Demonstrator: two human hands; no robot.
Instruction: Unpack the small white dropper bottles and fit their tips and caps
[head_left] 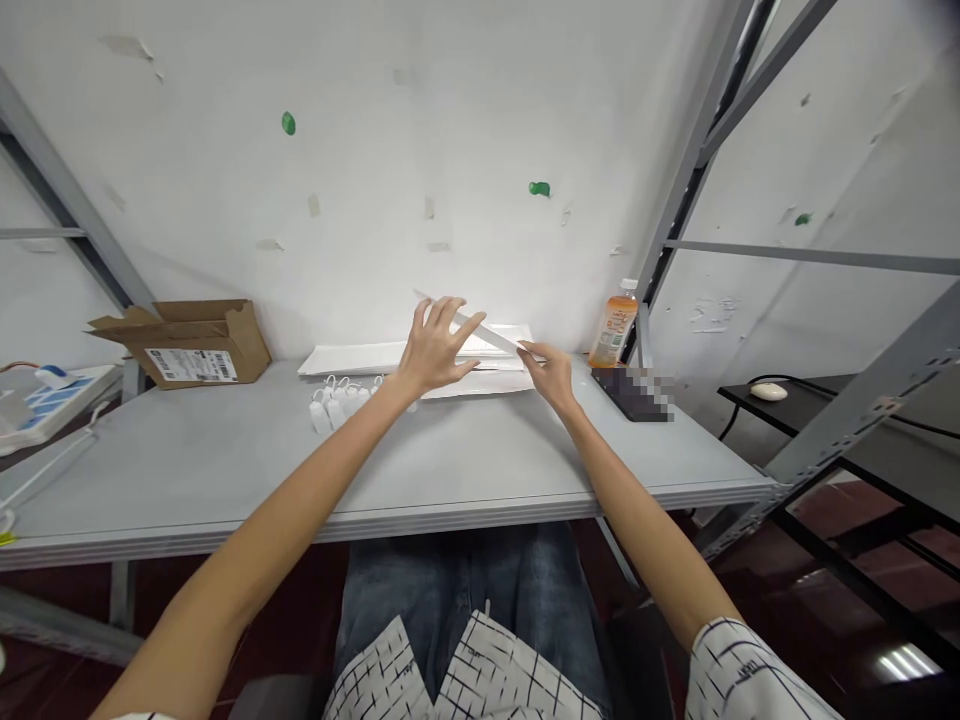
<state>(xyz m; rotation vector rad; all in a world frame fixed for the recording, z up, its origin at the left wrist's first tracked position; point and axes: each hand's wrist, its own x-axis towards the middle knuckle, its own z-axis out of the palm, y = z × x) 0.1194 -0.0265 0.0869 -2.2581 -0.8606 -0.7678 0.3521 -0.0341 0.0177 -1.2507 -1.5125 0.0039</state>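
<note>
My right hand [549, 374] pinches the right end of a thin white paper strip [499, 338], which is tilted up toward the left above the table. Over the strip's left part is my left hand [435, 348], its fingers spread and thumb apart; whether the fingertips touch the strip I cannot tell. Beneath and behind both hands lie white paper sheets [352, 359], partly hidden by the left hand. Several small white tags with loops [337, 405] sit in a cluster beside my left wrist.
On the grey table [225, 470], an open cardboard box [199, 345] stands at the back left. An orange drink bottle [615, 326] and a dark flat device [631, 394], partly pixelated, are at the right. A white wall rises behind; metal posts flank the table.
</note>
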